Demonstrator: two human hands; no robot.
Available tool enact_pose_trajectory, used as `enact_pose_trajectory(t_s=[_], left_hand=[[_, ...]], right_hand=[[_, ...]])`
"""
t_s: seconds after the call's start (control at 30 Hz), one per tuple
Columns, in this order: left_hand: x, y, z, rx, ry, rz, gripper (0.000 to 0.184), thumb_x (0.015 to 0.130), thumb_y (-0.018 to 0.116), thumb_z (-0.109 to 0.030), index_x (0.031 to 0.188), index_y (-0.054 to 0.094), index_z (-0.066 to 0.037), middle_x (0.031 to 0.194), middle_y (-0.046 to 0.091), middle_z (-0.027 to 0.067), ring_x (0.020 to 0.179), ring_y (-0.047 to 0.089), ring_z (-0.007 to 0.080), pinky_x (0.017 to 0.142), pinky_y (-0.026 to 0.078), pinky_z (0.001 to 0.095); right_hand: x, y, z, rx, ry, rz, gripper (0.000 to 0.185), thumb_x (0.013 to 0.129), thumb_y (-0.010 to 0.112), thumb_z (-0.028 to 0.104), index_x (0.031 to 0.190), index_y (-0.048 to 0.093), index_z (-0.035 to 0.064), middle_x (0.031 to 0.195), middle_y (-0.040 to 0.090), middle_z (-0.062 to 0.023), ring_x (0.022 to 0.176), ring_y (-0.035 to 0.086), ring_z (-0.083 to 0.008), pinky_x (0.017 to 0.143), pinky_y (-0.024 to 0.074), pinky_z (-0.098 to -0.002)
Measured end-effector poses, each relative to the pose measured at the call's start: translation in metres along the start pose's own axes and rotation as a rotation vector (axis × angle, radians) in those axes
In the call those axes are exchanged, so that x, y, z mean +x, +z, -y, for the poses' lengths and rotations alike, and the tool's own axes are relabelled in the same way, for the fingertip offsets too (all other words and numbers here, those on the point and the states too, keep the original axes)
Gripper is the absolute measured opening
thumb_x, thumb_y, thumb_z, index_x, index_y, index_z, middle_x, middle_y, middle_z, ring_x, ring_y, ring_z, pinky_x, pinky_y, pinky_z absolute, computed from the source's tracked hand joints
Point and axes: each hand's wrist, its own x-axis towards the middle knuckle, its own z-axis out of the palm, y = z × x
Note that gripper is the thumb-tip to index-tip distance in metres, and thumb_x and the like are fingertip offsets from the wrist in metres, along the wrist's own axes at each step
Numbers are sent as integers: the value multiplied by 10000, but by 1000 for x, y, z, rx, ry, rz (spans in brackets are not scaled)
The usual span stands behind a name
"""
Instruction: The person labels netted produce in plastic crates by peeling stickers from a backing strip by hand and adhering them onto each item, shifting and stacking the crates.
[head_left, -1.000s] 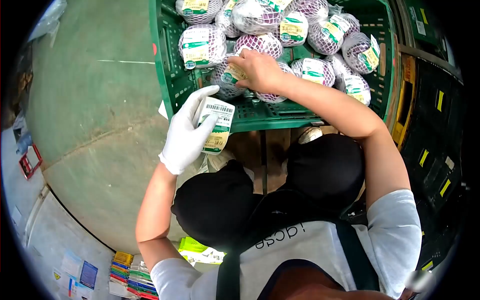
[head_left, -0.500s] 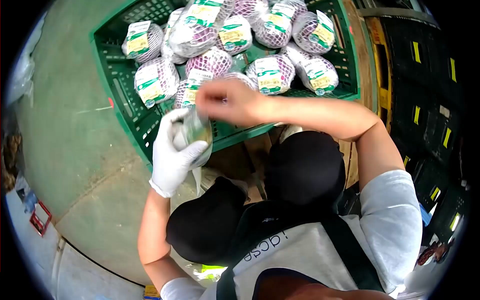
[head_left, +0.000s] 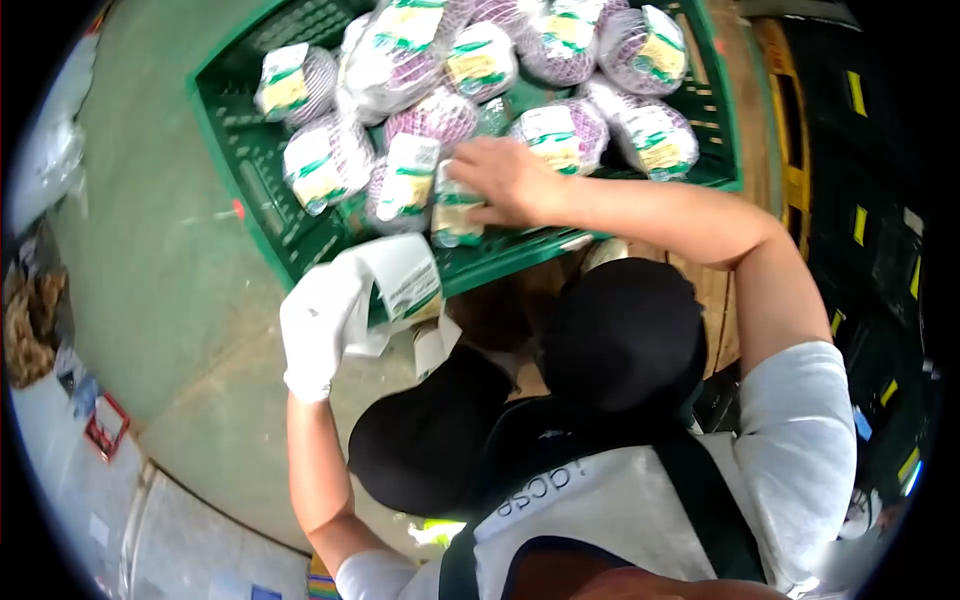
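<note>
Evidently, taking the middle of our view as the dial's centre, the work sits at twelve o'clock, in a green, slatted plastic crate turned a little askew. We see the person's left hand, in a white glove, at nine o'clock, gripping a white, curling paper strip with printed labels. The strip is held just beside the crate's near rim, probably so that the reach between the two hands stays short.

The person's bare right hand is at twelve o'clock, fingers and thumb against a white, green and pale-yellow label just inside that rim. Whether they pinch it or merely press, we cannot tell (the fingers hide one side of it). Bare skin, we suppose, feels a thin label better than a glove would.

Around it, from eleven to one o'clock, lie purple, ball-shaped pieces of produce in white netting, some piled on others. Many show labels turned upward, perhaps so that the print can be read from above.

We judge the black-clothed knees stand apart to let the body come close. Dark, stacked plastic crates fill three o'clock.
</note>
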Motion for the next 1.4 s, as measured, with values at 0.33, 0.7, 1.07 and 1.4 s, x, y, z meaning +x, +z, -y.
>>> enact_pose_trajectory(t_s=[0.33,0.7,1.07,1.4], left_hand=[[-10,-17,0,-70,-71,-114,154,811,685,-72,933,646,15,846,640,19,754,559,69,688,458,228],[-15,-44,6,45,56,-236,176,817,603,-41,980,632,17,951,646,76,877,593,148,812,464,283],[-36,-74,18,-9,76,-289,244,811,624,-171,976,614,8,959,621,61,882,566,145,811,445,279],[-31,-49,7,-56,102,-242,264,823,615,-109,1049,623,26,986,645,71,878,591,133,789,471,267]], right_hand=[[14,12,24,-136,15,63,438,681,734,303,1007,525,98,945,521,-50,949,516,-222,787,430,-352],[18,59,6,-315,-141,-3,453,636,738,280,1016,556,114,988,532,-38,975,501,-214,795,389,-361],[-17,-61,-26,155,242,-282,185,789,663,159,913,576,53,876,604,-105,862,588,-297,727,474,-405],[-124,-131,-59,-382,584,71,479,786,695,250,1182,518,46,1113,574,-155,1094,521,-332,908,437,-414]])
